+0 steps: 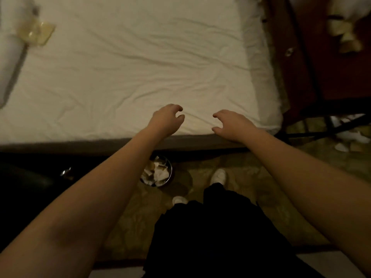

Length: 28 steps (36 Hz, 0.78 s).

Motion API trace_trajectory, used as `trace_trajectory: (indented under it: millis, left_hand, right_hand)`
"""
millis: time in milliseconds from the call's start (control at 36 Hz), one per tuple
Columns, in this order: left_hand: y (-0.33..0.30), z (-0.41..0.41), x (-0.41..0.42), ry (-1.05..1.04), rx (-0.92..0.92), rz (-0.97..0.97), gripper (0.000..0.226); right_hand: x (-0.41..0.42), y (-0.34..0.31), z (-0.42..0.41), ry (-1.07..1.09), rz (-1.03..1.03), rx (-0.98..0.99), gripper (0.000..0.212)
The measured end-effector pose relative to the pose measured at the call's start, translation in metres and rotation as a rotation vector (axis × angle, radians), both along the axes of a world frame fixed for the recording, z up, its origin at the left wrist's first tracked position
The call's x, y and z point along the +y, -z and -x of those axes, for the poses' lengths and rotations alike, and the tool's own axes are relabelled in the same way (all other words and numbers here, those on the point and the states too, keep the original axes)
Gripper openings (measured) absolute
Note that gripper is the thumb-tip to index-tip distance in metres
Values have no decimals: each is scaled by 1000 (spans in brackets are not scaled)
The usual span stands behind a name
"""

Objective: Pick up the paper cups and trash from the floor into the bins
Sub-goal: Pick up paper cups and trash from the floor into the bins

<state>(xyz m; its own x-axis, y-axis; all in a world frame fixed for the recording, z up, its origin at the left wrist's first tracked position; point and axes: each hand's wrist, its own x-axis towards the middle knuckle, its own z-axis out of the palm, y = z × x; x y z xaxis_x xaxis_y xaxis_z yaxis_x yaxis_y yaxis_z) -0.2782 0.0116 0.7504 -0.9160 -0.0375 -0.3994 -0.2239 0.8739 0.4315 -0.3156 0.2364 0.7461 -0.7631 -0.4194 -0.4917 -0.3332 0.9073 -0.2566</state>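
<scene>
My left hand [167,118] and right hand [230,125] hover over the bed's [128,73] near edge, fingers loosely curled, holding nothing. Below my left forearm the bin [170,173] stands on the carpet, holding crumpled paper; more trash [349,141] lies at far right.

Single view, head-worn wide-angle camera. Looks steeply down and forward from standing height. Nearest: both bare forearms entering from the bottom corners. Straight below: dark trousers, white shoes, patterned yellowish carpet [251,189]. Ahead, filling the upper frame: wrinkled white bed sheet [128,63]. Edges bowed and blurred. No second view.
</scene>
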Motion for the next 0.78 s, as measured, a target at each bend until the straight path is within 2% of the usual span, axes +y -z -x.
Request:
trace_trajectory:
  millis: [222,444,611,778]
  left_hand:
    - [-53,54,126,307,97,29,42]
    - [-69,81,292,608,154,63,42]
    - [-61,82,434,736,145,28,43]
    - [-46,69,564,859,24,-10,44]
  right_hand:
    - [137,-46,-13,297,11,96,63]
    - [293,-53,-52,583,11,111,64]
    - [428,-34,-84,763,19,80,67]
    - [546,-22,-119,937,9,32,66]
